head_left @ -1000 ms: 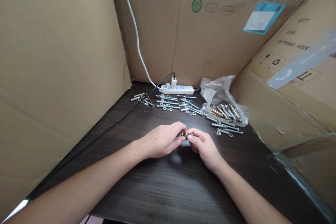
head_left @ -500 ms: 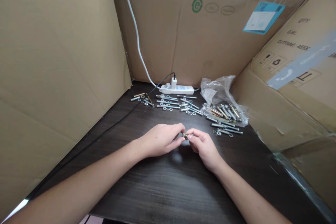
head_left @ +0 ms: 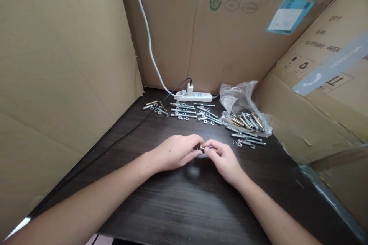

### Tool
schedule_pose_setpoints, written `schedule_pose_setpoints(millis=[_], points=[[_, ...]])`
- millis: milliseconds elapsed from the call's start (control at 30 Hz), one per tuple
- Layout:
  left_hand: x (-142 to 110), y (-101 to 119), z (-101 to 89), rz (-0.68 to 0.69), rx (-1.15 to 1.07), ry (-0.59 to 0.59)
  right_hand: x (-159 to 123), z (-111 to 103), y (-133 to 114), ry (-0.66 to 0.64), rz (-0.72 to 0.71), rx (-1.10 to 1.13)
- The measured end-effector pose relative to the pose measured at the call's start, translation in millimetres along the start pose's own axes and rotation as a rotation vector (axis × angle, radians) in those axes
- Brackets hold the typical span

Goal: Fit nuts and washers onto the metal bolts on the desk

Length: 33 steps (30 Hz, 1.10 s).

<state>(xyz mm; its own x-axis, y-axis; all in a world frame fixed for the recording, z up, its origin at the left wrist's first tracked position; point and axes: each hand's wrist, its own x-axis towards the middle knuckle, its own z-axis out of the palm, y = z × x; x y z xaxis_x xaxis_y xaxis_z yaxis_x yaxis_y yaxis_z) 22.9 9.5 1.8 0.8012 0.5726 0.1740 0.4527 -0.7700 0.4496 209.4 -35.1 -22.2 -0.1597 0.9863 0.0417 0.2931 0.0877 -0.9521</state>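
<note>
My left hand (head_left: 176, 151) and my right hand (head_left: 222, 159) meet fingertip to fingertip over the middle of the dark wooden table (head_left: 178, 199). Between them they pinch a small metal bolt (head_left: 201, 147) with a brass-coloured end; most of it is hidden by the fingers. Beyond the hands lie several loose bolts and washers (head_left: 186, 111) in rows. A clear plastic bag (head_left: 244, 113) holding more bolts sits to the right of them.
Cardboard boxes wall the table in on the left (head_left: 63, 65), at the back (head_left: 224, 30) and on the right (head_left: 324, 92). A white power strip (head_left: 194, 96) lies at the back with a white cable (head_left: 146, 30) and a black cable (head_left: 120, 138).
The hands stay together on the bolt, with only small finger shifts. The view has tilted down slightly.
</note>
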Motion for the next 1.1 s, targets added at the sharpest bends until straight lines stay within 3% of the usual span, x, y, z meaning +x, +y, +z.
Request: schedule_pose_setpoints(millis=[367,567,867,1100], points=[[2,-2,-0.1,-0.03,-0.026,-0.035,-2,4,-3,-0.026,0.018,0.048],[-1,0,-1.4,-0.088,-0.133,0.03,-1,3,-2,0.038,0.017,-0.008],[2,-5,12.6,-0.168,-0.387,0.112,-2,2,1,0.055,0.01,-0.017],[3,-5,14.6,-0.187,-0.447,0.057,-2,5,1,0.044,0.011,-0.006]])
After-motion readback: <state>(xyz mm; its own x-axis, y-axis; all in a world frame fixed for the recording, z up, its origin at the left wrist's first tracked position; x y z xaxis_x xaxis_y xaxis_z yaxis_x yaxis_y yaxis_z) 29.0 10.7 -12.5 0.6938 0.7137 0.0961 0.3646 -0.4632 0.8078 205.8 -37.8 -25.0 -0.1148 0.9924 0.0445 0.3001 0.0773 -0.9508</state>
